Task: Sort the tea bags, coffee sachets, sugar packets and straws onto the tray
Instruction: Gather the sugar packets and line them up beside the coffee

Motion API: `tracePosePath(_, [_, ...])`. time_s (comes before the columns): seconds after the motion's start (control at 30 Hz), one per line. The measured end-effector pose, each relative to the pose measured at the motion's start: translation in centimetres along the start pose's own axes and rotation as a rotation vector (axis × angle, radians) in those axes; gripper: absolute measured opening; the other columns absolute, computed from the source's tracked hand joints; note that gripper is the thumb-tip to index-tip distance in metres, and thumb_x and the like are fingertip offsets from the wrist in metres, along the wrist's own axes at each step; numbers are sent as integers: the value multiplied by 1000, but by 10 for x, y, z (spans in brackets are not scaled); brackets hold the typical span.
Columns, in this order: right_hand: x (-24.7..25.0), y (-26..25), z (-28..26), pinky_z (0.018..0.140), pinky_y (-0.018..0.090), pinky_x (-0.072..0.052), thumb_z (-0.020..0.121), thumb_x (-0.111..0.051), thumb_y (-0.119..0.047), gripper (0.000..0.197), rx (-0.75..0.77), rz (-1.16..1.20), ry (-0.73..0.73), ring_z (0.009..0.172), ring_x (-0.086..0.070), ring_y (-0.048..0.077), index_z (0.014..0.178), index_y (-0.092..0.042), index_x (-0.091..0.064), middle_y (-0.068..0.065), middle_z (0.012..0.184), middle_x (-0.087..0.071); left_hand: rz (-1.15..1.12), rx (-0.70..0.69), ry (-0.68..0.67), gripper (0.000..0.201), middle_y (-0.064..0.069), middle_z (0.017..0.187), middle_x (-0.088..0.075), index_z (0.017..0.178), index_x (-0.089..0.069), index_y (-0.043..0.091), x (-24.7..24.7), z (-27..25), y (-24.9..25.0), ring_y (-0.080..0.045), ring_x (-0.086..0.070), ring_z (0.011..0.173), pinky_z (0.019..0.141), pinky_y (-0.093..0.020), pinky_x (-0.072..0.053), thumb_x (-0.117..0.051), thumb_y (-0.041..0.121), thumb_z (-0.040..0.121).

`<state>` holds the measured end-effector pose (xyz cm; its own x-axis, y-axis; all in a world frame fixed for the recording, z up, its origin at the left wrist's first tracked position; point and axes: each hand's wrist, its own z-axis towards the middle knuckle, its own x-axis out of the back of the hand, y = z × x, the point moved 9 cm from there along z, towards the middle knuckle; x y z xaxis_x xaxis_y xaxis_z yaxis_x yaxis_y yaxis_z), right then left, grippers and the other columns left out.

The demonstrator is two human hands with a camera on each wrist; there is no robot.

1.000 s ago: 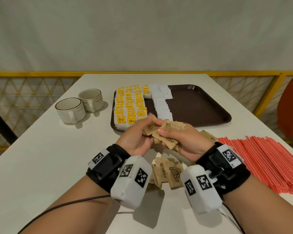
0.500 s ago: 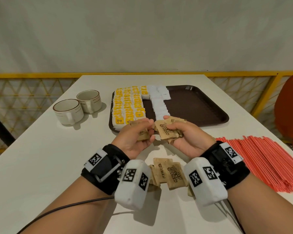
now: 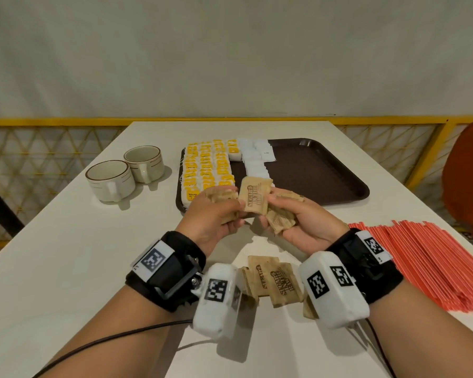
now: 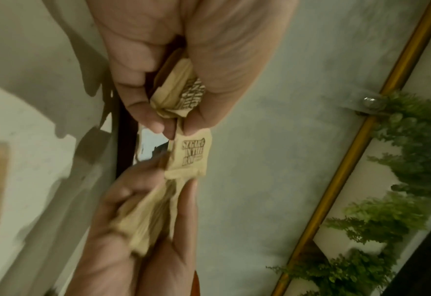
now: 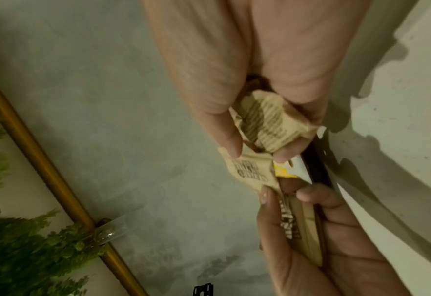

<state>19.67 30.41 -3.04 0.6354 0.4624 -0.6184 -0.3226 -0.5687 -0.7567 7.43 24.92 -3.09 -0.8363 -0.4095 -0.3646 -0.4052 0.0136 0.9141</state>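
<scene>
So closest to the camera there's a loose pile of brown sugar packets [image 3: 271,279] lying on the white table [image 3: 66,255], between the two wrists, so that group isn't sorted yet. Off to the right the red straws [image 3: 432,263] are spread on the table too, none on the tray as far as I can see.

Just past the pile, both hands are up off the table. The left hand [image 3: 216,216] has its fingers curled round a small stack of packets, and the right hand [image 3: 303,222] cups another bunch. One sugar packet [image 3: 256,196] stands between them, pinched at the fingertips from both sides, looks like a hand-over or squaring up a stack.

Further back, the brown tray [image 3: 320,170] already has rows of yellow-tagged tea bags [image 3: 208,170] at its left end and a column of white sachets [image 3: 254,159] beside them. The tray's right half is bare. Two cups [image 3: 126,173] sit left of it.

I'd say roughly halfway: sugar and straws to go.
</scene>
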Motion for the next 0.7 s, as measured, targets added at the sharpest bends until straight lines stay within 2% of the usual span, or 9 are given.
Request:
tracePosePath(0.07, [6,-3,-1,54,28,-55,76,-64,-8,40,3,-7,59,76,-63,24,115,-5,-60,20,111,-65,17,-45,21,29,-15,91,-71,109,-57,12,9,1,11,-20,-62,72,55,-25,-52,-61,-5,86])
tracePosePath(0.13, [10,-8,-4,48,23,-51,77,-67,-14,27,18,-61,101,66,-60,17,104,-9,-63,11,94,-66,43,-73,6,28,-14,90,-71,107,-59,13,14,1,22,-20,-61,73,55,-23,-51,-61,-5,85])
tracePosePath(0.2, [11,-13,-6,43,20,-46,79,-70,-21,32,51,-149,120,62,-58,13,108,-9,-65,7,91,-69,69,-82,-38,26,-15,90,-70,103,-60,12,12,-2,27,-20,-61,71,54,-23,-50,-60,-6,85])
tracePosePath(0.27, [9,-15,-6,39,19,-41,74,-71,-23,43,85,-242,103,61,-57,14,113,-8,-65,11,92,-69,108,-72,-83,24,-15,88,-68,100,-62,11,7,-5,26,-19,-61,67,53,-23,-50,-60,-8,85])
tracePosePath(0.33, [6,-14,-6,36,19,-40,74,-70,-19,38,110,-330,79,60,-58,17,109,-5,-64,17,91,-69,101,-34,-131,23,-17,90,-68,99,-62,11,-1,-6,18,-22,-62,72,53,-23,-51,-62,-6,83])
tracePosePath(0.43, [5,-16,-8,36,18,-40,85,-65,-10,9,143,-419,86,56,-60,18,93,-6,-62,18,84,-68,-114,104,-169,26,-18,96,-67,102,-64,10,-12,-5,2,-27,-66,83,53,-25,-55,-64,25,81])
tracePosePath(0.53, [1,-21,-10,36,17,-40,87,-62,-10,4,162,-318,50,52,-59,15,89,-7,-59,15,81,-67,-398,225,-131,61,-22,113,-64,114,-60,2,-15,-1,-10,-33,-64,100,60,-34,-60,-48,55,86])
tracePosePath(0.63, [-2,-19,-9,36,19,-42,85,-63,-10,8,186,-294,51,52,-60,15,91,-6,-60,15,82,-68,-487,285,-172,81,-29,122,-59,122,-55,-6,-27,-2,-21,-35,-59,111,86,-38,-54,-36,65,87])
tracePosePath(0.7, [1,-14,-7,35,19,-43,86,-65,-7,5,201,-354,99,51,-61,17,88,-5,-61,17,83,-69,-504,297,-221,83,-29,115,-63,116,-59,-9,-37,-6,-24,-34,-63,103,90,-39,-51,-32,65,88])
